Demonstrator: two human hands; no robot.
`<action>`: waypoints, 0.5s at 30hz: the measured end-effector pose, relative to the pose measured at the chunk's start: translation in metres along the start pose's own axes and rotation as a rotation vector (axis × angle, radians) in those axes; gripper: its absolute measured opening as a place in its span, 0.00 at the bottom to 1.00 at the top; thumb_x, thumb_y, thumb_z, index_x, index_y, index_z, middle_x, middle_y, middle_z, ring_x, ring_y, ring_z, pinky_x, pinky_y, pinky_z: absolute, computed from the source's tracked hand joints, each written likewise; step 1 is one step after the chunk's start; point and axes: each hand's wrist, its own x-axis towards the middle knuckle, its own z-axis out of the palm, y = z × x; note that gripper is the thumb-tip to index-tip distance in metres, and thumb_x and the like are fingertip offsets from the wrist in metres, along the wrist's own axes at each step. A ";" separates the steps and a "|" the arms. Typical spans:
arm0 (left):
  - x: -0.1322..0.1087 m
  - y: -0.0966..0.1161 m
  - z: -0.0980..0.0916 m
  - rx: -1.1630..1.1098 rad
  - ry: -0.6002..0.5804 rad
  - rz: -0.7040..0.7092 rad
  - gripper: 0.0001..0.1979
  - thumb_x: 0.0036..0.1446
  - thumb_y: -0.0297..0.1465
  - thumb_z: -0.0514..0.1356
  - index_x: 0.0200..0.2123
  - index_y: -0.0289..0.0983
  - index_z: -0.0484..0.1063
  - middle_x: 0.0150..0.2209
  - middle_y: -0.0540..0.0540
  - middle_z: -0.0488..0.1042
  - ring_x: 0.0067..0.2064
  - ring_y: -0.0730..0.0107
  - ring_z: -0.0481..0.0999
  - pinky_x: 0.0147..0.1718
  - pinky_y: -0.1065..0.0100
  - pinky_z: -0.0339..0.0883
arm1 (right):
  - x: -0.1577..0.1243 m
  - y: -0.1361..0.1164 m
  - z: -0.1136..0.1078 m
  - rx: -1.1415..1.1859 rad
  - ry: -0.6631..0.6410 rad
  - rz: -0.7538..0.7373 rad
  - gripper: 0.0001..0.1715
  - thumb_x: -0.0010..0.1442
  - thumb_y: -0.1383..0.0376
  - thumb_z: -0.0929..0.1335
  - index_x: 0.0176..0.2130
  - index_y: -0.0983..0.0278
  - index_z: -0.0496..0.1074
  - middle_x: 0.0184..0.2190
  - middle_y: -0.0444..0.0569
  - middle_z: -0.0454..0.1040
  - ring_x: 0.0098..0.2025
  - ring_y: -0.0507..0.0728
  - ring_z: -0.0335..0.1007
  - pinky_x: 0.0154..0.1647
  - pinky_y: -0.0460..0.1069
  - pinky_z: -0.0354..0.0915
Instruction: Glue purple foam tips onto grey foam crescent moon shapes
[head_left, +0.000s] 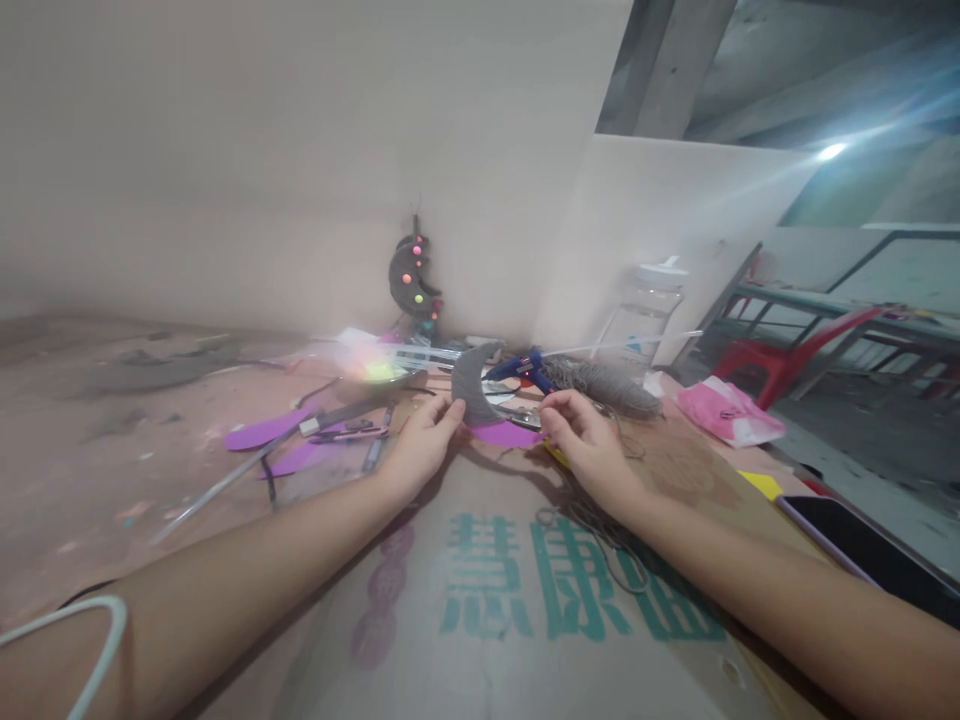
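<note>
My left hand (424, 445) pinches the lower edge of a grey crescent-shaped piece (472, 385) and holds it upright over the cardboard sheet (525, 590). My right hand (585, 440) is closed in a pinch just right of the crescent, over a purple foam shape (506, 434); what its fingers hold is too small to make out. Grey yarn runs from under my right hand across the cardboard. A blue glue gun (521, 368) lies just behind the crescent, next to a bundle of grey yarn (600, 385).
A finished dark crescent with coloured dots (412, 278) leans on the back wall. Purple foam pieces (266, 432), scissors and sticks lie at the left. A clear bottle (649, 300), a pink bag (727, 410) and a phone (862, 545) are at the right. A red chair (787, 360) stands beyond.
</note>
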 end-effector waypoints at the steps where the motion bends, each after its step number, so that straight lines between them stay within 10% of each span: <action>1: 0.000 0.000 0.000 -0.015 0.000 0.004 0.15 0.58 0.41 0.56 0.25 0.37 0.65 0.22 0.53 0.66 0.30 0.71 0.68 0.35 0.71 0.62 | -0.001 0.000 0.001 -0.040 -0.035 -0.012 0.12 0.61 0.56 0.65 0.37 0.62 0.66 0.29 0.44 0.67 0.29 0.53 0.65 0.30 0.47 0.63; 15: -0.008 0.013 0.001 0.139 -0.124 0.027 0.22 0.54 0.46 0.59 0.45 0.35 0.71 0.37 0.45 0.76 0.41 0.61 0.74 0.40 0.67 0.64 | -0.011 0.001 0.006 -0.472 -0.187 -0.247 0.08 0.61 0.61 0.65 0.32 0.63 0.69 0.24 0.44 0.72 0.25 0.52 0.65 0.26 0.46 0.58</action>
